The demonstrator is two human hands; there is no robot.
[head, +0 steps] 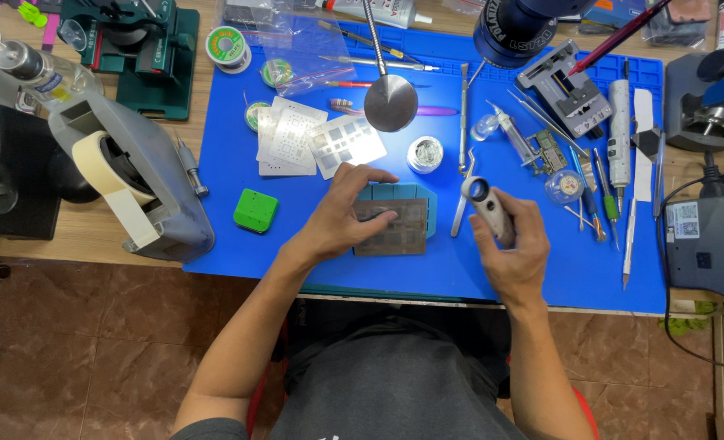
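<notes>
Head view, looking down at a person seated at a wooden tabletop (93,236) covered by a blue work mat (240,244). Nearest, at the mat's front edge, the right hand (513,244) is clenched around a small grey handheld tool (488,208), its round lens end pointing away from the body and its long axis running front to back, slightly tilted left. Just to its left, the left hand (346,212) rests with fingers spread, pressing down on a thin metal stencil (393,228) laid over a teal holder block (415,195). The stencil lies left of the tool, close by, and the left hand is the one touching it. Farther back lie more stencils (313,138), a small round tin (425,153), tweezers (464,114) and solder spools (227,45). A tape dispenser (134,175) sits at the left edge.
</notes>
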